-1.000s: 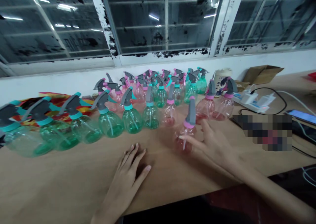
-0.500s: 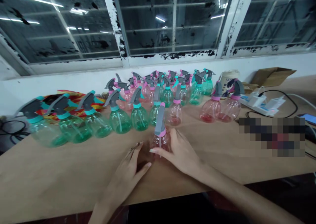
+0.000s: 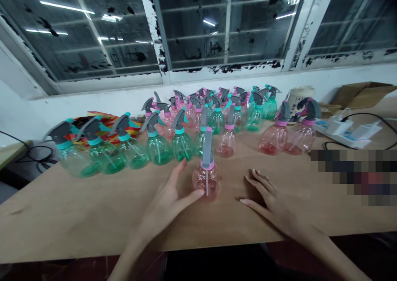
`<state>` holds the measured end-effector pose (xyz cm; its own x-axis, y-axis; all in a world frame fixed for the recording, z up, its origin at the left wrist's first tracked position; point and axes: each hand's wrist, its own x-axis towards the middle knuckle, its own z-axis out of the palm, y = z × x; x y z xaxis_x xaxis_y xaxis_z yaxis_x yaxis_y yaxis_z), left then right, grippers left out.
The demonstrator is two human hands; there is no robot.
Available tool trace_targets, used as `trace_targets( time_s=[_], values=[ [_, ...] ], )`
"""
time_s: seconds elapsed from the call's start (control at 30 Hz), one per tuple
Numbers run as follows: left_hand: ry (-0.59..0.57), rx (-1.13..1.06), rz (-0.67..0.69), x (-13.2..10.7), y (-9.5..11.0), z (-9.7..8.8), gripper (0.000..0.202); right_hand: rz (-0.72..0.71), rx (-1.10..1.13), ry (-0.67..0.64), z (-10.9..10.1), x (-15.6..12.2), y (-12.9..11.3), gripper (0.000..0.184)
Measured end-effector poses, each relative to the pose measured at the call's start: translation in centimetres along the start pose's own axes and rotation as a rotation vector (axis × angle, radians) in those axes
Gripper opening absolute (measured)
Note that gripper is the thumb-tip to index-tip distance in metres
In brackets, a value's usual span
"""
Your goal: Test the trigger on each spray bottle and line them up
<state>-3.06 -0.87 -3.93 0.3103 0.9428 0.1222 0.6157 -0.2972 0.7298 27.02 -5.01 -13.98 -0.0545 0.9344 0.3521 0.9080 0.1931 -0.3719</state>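
Note:
A clear pink spray bottle (image 3: pixel 214 184) with a pink collar and grey trigger head stands upright on the table in front of me. My left hand (image 3: pixel 167 202) is at its left side, the thumb lying across the lower front of the bottle; the other fingers are partly hidden. To the right of the bottle, my right hand (image 3: pixel 269 204) rests apart from it, fingers spread on the tabletop and holding nothing. Just behind stand another pink spray bottle (image 3: pixel 225 144) and a green spray bottle (image 3: pixel 182 146).
Several green spray bottles (image 3: pixel 108 159) line up at the left, with more pink and green ones behind. Two pink bottles (image 3: pixel 273 139) stand right of centre. Farther right are a power strip (image 3: pixel 344 136), cables and a cardboard box (image 3: pixel 362 95). Windows (image 3: pixel 223 25) rise behind the table (image 3: pixel 93 215).
My right hand has let go of the pink spray bottle and moved right onto the table. My left hand has moved up to the bottle's left side. The view has shifted slightly.

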Motion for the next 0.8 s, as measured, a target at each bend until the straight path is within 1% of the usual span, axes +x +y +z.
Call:
trace_targets(
  time_s=[0.07,0.2,0.27,0.37,0.43,0.53,0.57,0.63,0.7,0.8],
  values=[
    [0.048,-0.058,0.052,1.5,1.2,0.4,0.091,-0.021,-0.013,0.04,0.6,-0.1,0.1,0.07],
    [0.049,-0.148,0.14,4.4,3.8,0.9,0.098,-0.043,-0.036,0.1,1.1,-0.1,-0.4,0.067],
    [0.059,-0.209,0.15,5.4,4.9,1.3,0.094,-0.056,-0.043,0.109,1.2,-0.1,-0.5,0.066],
    [0.079,-0.302,0.142,6.1,5.8,2.0,0.078,-0.068,-0.058,0.129,1.3,-0.3,-0.4,0.067],
    [0.101,-0.324,0.154,6.3,6.0,2.5,0.06,-0.073,-0.073,0.135,1.4,-0.3,-0.4,0.067],
    [0.14,-0.309,0.207,6.3,5.6,2.9,0.034,-0.089,-0.094,0.131,1.3,-0.4,-0.4,0.066],
    [0.156,-0.302,0.225,6.3,5.3,2.9,0.032,-0.095,-0.099,0.127,1.2,-0.4,-0.5,0.066],
    [0.193,-0.289,0.238,6.2,4.8,2.7,0.035,-0.102,-0.102,0.123,1.1,-0.5,-0.5,0.066],
    [0.229,-0.274,0.215,5.9,4.5,2.3,0.037,-0.099,-0.101,0.129,1.1,-0.5,-0.4,0.066],
    [0.233,-0.293,0.172,5.5,4.6,1.6,0.034,-0.093,-0.1,0.125,1.1,-0.6,-0.3,0.066]
  ],
)
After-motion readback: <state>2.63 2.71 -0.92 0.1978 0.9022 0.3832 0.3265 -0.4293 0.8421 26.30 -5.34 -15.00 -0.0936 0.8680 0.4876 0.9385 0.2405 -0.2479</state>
